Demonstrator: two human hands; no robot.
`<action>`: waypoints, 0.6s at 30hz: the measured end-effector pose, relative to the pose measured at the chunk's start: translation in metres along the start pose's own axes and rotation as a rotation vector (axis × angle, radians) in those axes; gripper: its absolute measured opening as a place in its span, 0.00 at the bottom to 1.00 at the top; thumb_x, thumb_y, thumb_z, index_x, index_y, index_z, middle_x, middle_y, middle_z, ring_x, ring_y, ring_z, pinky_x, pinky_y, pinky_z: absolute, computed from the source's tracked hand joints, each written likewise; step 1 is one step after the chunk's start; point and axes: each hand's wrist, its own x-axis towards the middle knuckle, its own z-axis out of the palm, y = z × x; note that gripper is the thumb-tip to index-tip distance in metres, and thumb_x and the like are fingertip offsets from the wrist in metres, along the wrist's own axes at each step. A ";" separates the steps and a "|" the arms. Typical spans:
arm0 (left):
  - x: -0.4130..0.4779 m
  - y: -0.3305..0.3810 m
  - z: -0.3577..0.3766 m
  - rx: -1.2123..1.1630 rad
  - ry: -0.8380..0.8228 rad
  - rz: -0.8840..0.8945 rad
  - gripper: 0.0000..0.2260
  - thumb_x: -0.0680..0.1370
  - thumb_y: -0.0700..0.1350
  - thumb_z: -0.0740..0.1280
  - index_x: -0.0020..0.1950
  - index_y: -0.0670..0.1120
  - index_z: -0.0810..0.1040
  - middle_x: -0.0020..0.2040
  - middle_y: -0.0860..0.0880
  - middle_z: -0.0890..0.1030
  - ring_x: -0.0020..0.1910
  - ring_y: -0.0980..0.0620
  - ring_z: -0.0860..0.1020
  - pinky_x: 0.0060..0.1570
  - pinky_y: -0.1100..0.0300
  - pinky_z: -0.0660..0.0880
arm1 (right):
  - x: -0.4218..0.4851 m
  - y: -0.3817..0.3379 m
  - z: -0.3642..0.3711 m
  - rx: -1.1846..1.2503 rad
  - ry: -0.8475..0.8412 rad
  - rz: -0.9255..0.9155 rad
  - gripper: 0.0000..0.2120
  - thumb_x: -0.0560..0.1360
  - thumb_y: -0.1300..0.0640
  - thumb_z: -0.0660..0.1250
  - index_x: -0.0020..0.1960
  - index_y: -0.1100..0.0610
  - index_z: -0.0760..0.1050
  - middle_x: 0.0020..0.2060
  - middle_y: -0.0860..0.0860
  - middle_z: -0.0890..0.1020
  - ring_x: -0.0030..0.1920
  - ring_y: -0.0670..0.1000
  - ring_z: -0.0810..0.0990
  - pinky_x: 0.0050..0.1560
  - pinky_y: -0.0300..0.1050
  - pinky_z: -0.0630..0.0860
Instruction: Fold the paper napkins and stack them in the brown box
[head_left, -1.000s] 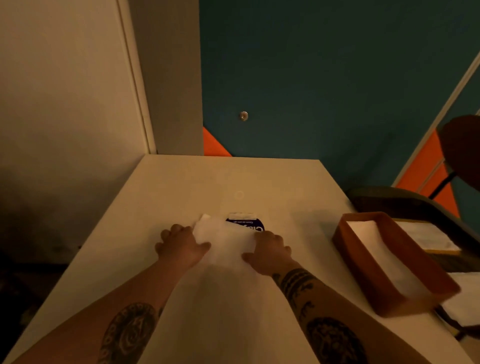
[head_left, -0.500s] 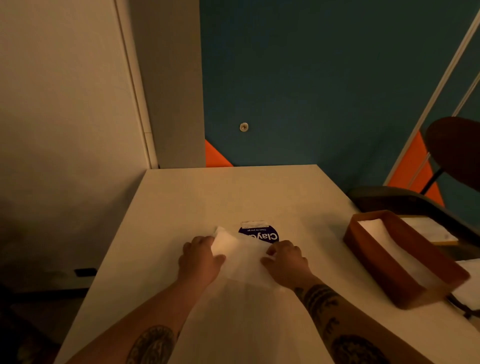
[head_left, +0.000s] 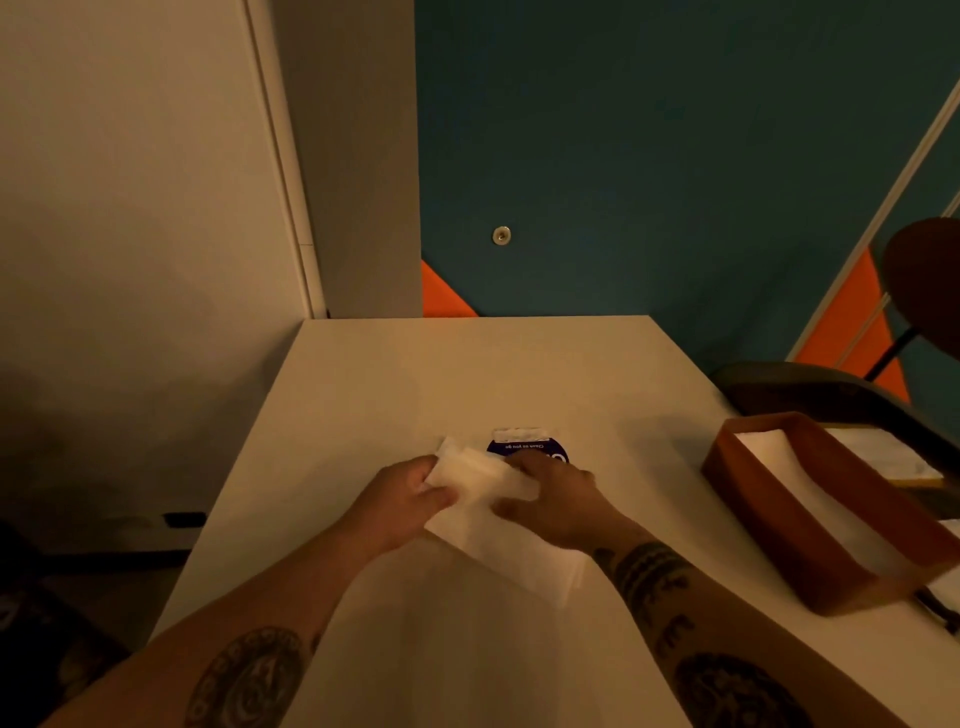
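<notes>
Dim warm-lit worktop (head_left: 467, 374). Left of brown box (head_left: 769, 535), left grip (head_left: 408, 501) and right grip (head_left: 556, 501) both pinched onto napkin (head_left: 488, 483), far edge held up, probably for squaring the fold.

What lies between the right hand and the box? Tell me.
Nothing but bare table, seen in the head view; the right hand, gripping the napkin, is apart from the box.

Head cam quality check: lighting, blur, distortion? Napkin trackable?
Head view: dim, warm orange cast, lower left nearly black; napkin soft-edged, low contrast against the pale table; left hand and right hand, both pinching it, read clearly; wide-angle bends wall lines and stretches the brown box at the right edge; no glare.
</notes>
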 end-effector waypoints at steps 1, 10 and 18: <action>-0.002 0.003 -0.001 -0.108 0.042 -0.001 0.08 0.77 0.48 0.73 0.56 0.51 0.83 0.50 0.53 0.87 0.49 0.55 0.84 0.50 0.54 0.80 | 0.001 -0.004 0.000 0.025 -0.021 -0.007 0.22 0.76 0.41 0.70 0.66 0.48 0.75 0.56 0.46 0.81 0.57 0.50 0.78 0.61 0.47 0.71; -0.006 0.031 -0.003 -0.957 0.075 -0.250 0.10 0.81 0.45 0.69 0.61 0.47 0.80 0.52 0.44 0.87 0.50 0.43 0.85 0.51 0.47 0.81 | 0.017 -0.045 0.012 0.798 0.033 0.163 0.09 0.80 0.54 0.68 0.59 0.53 0.77 0.51 0.51 0.84 0.50 0.52 0.83 0.47 0.48 0.82; 0.002 0.023 -0.004 -0.566 0.439 -0.303 0.11 0.77 0.42 0.72 0.59 0.49 0.80 0.51 0.46 0.85 0.49 0.45 0.83 0.54 0.49 0.81 | 0.042 -0.023 0.015 0.487 0.038 0.140 0.15 0.83 0.52 0.59 0.66 0.55 0.74 0.60 0.54 0.80 0.58 0.54 0.79 0.54 0.46 0.76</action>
